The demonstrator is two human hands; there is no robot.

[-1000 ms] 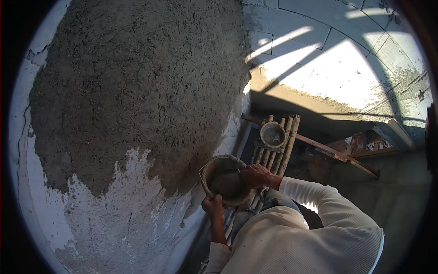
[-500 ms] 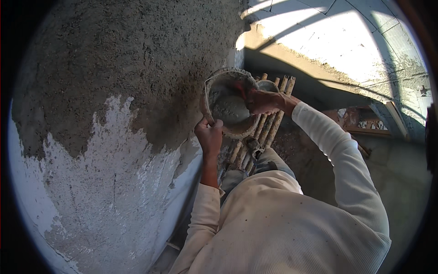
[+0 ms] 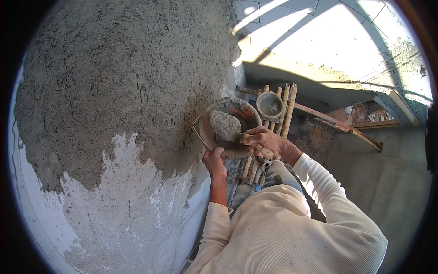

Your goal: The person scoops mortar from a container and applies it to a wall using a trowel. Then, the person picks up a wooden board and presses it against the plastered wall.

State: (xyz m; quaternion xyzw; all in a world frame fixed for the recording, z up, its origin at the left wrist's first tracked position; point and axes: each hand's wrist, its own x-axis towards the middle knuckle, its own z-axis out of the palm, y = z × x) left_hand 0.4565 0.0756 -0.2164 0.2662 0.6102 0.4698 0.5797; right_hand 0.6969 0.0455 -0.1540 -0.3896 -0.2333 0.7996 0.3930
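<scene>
My left hand grips the near rim of a mortar-crusted bucket, which has a wire handle and red showing on its inside. My right hand is closed on the handle of a trowel, raised over the bucket with a lump of wet grey mortar on its blade. Just beyond sits a smaller round container with grey contents and a pale object in it, on the bamboo poles.
A wall with rough grey mortar over white surface fills the left. My legs stand on the bamboo poles. At right are a sunlit white block wall, wooden beams and a darker lower space.
My right hand has gone from down inside the bucket to holding the trowel up, now loaded with mortar. The bucket, lifted and tilted half a second ago, is now lower in the picture.
</scene>
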